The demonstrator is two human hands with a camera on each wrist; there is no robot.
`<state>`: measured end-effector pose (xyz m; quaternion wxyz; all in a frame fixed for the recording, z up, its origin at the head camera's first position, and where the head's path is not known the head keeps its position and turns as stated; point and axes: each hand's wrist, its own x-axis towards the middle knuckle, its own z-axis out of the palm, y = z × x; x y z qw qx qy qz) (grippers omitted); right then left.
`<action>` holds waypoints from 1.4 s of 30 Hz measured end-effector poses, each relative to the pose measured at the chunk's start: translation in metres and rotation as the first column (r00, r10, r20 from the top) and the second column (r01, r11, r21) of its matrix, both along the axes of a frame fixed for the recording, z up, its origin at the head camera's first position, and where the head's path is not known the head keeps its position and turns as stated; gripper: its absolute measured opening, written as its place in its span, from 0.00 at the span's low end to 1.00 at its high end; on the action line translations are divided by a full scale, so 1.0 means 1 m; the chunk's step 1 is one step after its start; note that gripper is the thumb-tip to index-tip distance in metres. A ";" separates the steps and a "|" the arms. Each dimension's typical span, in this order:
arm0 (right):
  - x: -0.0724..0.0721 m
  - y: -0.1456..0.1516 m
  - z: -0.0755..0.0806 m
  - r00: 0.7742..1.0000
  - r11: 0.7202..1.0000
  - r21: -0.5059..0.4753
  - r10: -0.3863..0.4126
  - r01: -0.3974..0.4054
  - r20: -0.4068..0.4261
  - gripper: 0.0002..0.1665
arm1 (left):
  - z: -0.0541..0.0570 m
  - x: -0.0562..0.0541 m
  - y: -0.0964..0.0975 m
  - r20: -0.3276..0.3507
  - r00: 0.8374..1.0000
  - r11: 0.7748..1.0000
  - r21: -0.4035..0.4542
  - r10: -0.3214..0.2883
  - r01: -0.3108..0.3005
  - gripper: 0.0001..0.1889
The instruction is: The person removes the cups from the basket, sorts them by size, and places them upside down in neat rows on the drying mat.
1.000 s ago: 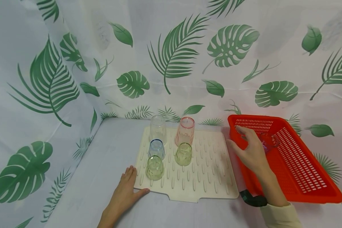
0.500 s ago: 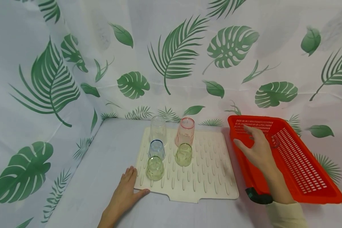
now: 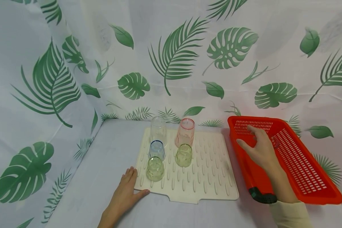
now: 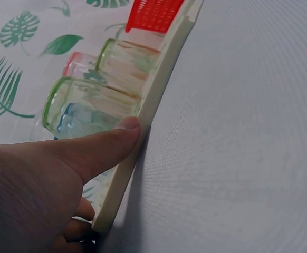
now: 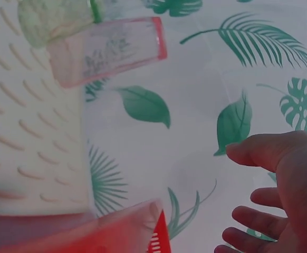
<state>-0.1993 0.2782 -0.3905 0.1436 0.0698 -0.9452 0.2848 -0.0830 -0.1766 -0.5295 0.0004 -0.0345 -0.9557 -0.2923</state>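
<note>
My left hand (image 3: 123, 191) rests at the near left corner of a cream ribbed drying mat (image 3: 213, 164), thumb on the front edge and fingers along the left side. On the mat stand a tall clear glass (image 3: 158, 129), a tall pink-rimmed glass (image 3: 185, 133), a short blue-rimmed glass (image 3: 157, 150), and two short green-tinted glasses, one nearer (image 3: 155, 169) and one farther right (image 3: 184, 155). Over the red basket (image 3: 322, 177) my right hand (image 3: 263, 152) hovers with relaxed, spread fingers and nothing between them. A transparent glass (image 3: 275, 142) in the basket is partly hidden behind it.
The basket has perforated walls and stands right of the mat on a white cloth (image 3: 102, 152). Behind hangs a white curtain with green leaves (image 3: 182, 50). A black wrist strap piece (image 3: 262, 196) sits below my right wrist.
My right hand has drifted slightly right over the basket, and more of the glass there is covered by it. The left hand and the glasses on the mat have stayed put.
</note>
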 end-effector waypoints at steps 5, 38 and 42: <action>-0.006 0.006 0.007 1.000 0.999 0.043 -0.015 0.014 0.013 0.46 | 0.000 0.000 0.000 -0.002 1.000 1.000 0.005 -0.001 0.001 0.53; -0.036 0.089 -0.017 0.954 0.970 0.168 -0.212 0.177 0.215 0.54 | 0.001 0.000 -0.001 0.004 1.000 1.000 -0.004 -0.002 0.002 0.53; -0.035 0.095 -0.019 0.949 0.969 0.182 -0.207 0.166 0.238 0.55 | 0.001 0.000 -0.001 0.009 1.000 1.000 -0.005 -0.004 0.004 0.53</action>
